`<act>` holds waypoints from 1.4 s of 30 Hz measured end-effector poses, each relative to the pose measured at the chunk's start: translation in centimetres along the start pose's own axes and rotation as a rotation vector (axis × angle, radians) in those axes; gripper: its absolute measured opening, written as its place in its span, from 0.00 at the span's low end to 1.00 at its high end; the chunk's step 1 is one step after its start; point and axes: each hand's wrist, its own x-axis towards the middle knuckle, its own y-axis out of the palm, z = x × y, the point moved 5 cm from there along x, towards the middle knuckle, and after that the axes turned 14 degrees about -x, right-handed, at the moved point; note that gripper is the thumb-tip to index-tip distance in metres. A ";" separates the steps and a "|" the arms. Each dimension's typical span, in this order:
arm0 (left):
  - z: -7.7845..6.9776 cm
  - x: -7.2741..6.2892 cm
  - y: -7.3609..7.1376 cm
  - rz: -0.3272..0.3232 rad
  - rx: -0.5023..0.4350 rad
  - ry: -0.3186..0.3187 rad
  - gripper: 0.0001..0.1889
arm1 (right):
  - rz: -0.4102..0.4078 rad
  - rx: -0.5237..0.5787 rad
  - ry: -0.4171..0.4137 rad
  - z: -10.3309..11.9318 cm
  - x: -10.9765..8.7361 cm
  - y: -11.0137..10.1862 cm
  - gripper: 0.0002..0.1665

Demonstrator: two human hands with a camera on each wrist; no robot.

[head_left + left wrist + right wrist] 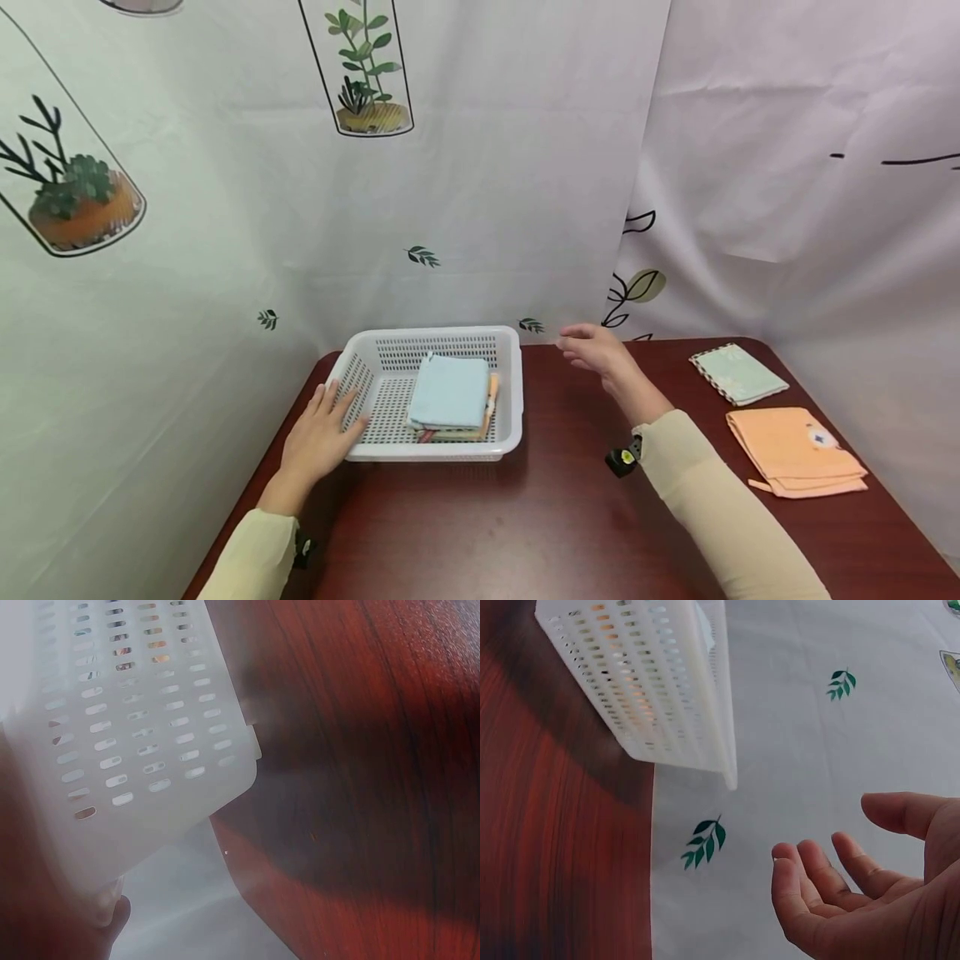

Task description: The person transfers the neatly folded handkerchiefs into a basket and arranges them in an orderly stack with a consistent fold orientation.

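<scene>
Left hand (pixel 318 437) spread on the white basket (pixel 427 451); right hand (pixel 600 350) empty, relaxed.
It sits near the far left corner of the desk (pixel 480 525), blue cloth (pixel 452 392) topmost inside; light left pressure should steady it. Green cloth (pixel 738 375) and orange cloth (pixel 787 446) lie by the right edge.

Left hand (pixel 318 437) out in front, back upward, fingers spread, thumb wide to the side, left arm (pixel 251 558) stretched forward, right hand (pixel 596 354) hovering, fingers softly bent, thumb well apart, right arm (pixel 723 500) slanting inward, both sleeved in pale fabric
</scene>
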 end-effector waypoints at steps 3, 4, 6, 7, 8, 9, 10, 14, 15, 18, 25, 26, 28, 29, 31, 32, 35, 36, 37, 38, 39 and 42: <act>-0.1 0.0 -0.1 -0.002 0.003 0.002 0.36 | -0.003 -0.004 -0.001 -0.5 -0.3 -0.4 0.29; -0.1 0.0 -0.1 -0.003 0.003 0.003 0.36 | -0.005 -0.005 -0.003 -0.7 -0.4 -0.6 0.29; -0.1 0.0 -0.1 -0.005 0.003 0.005 0.36 | -0.011 -0.011 -0.002 -0.9 -0.7 -0.9 0.29; -0.1 0.0 -0.1 -0.005 -0.001 0.005 0.36 | -0.014 -0.013 0.000 -1.0 -0.8 -1.1 0.29; -0.1 0.0 -0.1 -0.006 -0.002 0.004 0.36 | -0.017 -0.016 -0.001 -1.2 -1.0 -1.3 0.29; -0.1 0.0 -0.1 -0.005 -0.003 0.004 0.36 | -0.019 -0.027 -0.003 -1.3 -1.2 -1.5 0.29; -0.1 0.0 -0.1 -0.004 -0.006 0.003 0.36 | -0.022 -0.033 -0.003 -1.4 -1.4 -1.8 0.30; -0.1 -0.1 0.0 -0.003 -0.008 -0.001 0.36 | -0.031 -0.042 -0.008 -1.9 -2.1 -2.6 0.30; -0.1 -0.1 0.0 -0.003 -0.010 -0.001 0.36 | -0.033 -0.041 -0.011 -2.0 -2.3 -2.8 0.30; -0.1 -0.1 0.0 -0.002 -0.010 -0.001 0.37 | -0.047 -0.040 -0.016 -2.6 -2.8 -3.3 0.30; -0.2 -0.3 -0.2 -0.001 -0.003 -0.004 0.39 | -0.068 -0.050 -0.004 -3.6 -3.8 -4.3 0.29; -0.2 -0.2 -0.1 -0.001 -0.003 -0.004 0.39 | -0.071 -0.054 -0.003 -3.8 -3.9 -4.4 0.29; -0.2 -0.2 -0.1 0.000 -0.005 -0.002 0.39 | -0.077 -0.064 0.000 -4.1 -4.2 -4.6 0.30; -0.2 -0.2 -0.1 0.001 -0.006 -0.002 0.39 | -0.080 -0.067 -0.001 -4.2 -4.3 -4.7 0.30; -0.1 -0.2 -0.1 0.001 -0.007 -0.003 0.39 | -0.088 -0.074 -0.001 -4.4 -4.4 -5.0 0.30; -0.1 -0.2 -0.1 0.001 -0.007 -0.004 0.39 | -0.092 -0.079 -0.001 -4.5 -4.5 -5.1 0.30; -0.1 -0.2 -0.1 0.001 -0.005 -0.006 0.39 | -0.101 -0.095 0.001 -4.8 -4.8 -5.4 0.31; -0.1 -0.2 -0.1 0.001 -0.003 -0.006 0.39 | -0.104 -0.101 0.002 -4.9 -4.9 -5.5 0.31; -0.1 -0.2 -0.1 0.000 -0.003 -0.006 0.39 | -0.106 -0.105 0.002 -4.9 -5.1 -5.7 0.31; -0.1 -0.2 -0.1 0.000 -0.002 -0.007 0.39 | -0.108 -0.108 0.004 -5.0 -5.2 -5.8 0.31; -0.2 -0.2 -0.1 0.000 -0.003 -0.007 0.39 | -0.109 -0.112 0.004 -5.1 -5.3 -5.9 0.31; -0.2 -0.2 -0.1 0.002 -0.004 -0.008 0.39 | -0.116 -0.123 0.012 -5.5 -5.6 -6.3 0.31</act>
